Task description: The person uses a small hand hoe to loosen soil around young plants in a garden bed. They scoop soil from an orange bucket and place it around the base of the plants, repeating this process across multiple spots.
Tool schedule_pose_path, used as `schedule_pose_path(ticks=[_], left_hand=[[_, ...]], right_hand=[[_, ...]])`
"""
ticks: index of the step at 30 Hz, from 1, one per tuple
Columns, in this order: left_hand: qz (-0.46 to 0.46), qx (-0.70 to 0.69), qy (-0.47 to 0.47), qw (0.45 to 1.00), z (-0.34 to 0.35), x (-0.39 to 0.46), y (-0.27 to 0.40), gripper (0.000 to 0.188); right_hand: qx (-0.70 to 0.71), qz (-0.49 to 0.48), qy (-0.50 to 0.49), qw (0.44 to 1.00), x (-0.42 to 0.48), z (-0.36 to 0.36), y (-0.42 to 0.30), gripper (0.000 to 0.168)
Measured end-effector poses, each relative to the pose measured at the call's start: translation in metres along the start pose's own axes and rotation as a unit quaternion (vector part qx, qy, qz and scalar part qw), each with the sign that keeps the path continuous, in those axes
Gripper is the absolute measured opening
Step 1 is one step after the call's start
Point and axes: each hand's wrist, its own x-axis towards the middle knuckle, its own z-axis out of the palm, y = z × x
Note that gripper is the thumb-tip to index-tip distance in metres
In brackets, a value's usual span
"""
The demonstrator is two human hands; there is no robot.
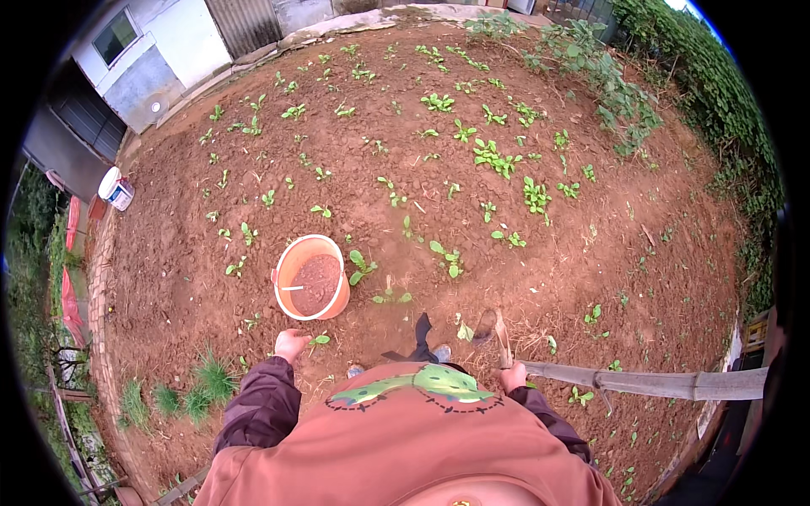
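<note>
My left hand (292,345) is just below an orange plastic bucket (346,297), its fingers bent beside a small leafy seedling (321,339). Whether anything is between those fingers is unclear. Reddish-brown loose material (316,284) fills part of the bucket, and a short white strip shows inside. My right hand (512,377) is closed around a wooden tool handle (504,341). Beside the handle's far end is a dark, rounded shape (485,326), perhaps the tool's head. A bamboo pole (645,379) runs rightward from this hand; whether it belongs to the tool is not visible.
Leafy seedlings (497,158) are scattered over the bare soil (392,177). Grass tufts (215,377) grow at lower left. A white pail (116,190) stands by the brick edging (100,278). Dense climbing greenery (715,107) borders the right side; a white wall (190,47) stands behind.
</note>
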Motion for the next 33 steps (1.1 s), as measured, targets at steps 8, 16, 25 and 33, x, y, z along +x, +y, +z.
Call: schedule_pose_path(ticks=[8, 16, 25, 33], left_hand=[[-0.197, -0.07, -0.046, 0.977, -0.009, -0.034, -0.03, 0.021], [-0.226, -0.033, 0.005, 0.974, 0.0, -0.103, -0.021, 0.029], [-0.322, -0.13, 0.064, 0.935, 0.008, -0.192, -0.07, 0.024], [-0.447, -0.194, 0.092, 0.869, 0.032, -0.285, -0.011, 0.006]], right_hand=[[0.073, 0.01, -0.062, 0.995, 0.029, -0.009, -0.009, 0.027], [0.009, 0.033, -0.109, 0.993, 0.078, -0.002, 0.008, 0.027], [-0.155, 0.024, -0.172, 0.973, 0.105, -0.005, -0.037, 0.012], [-0.172, 0.039, -0.23, 0.957, 0.124, -0.002, -0.058, 0.013]])
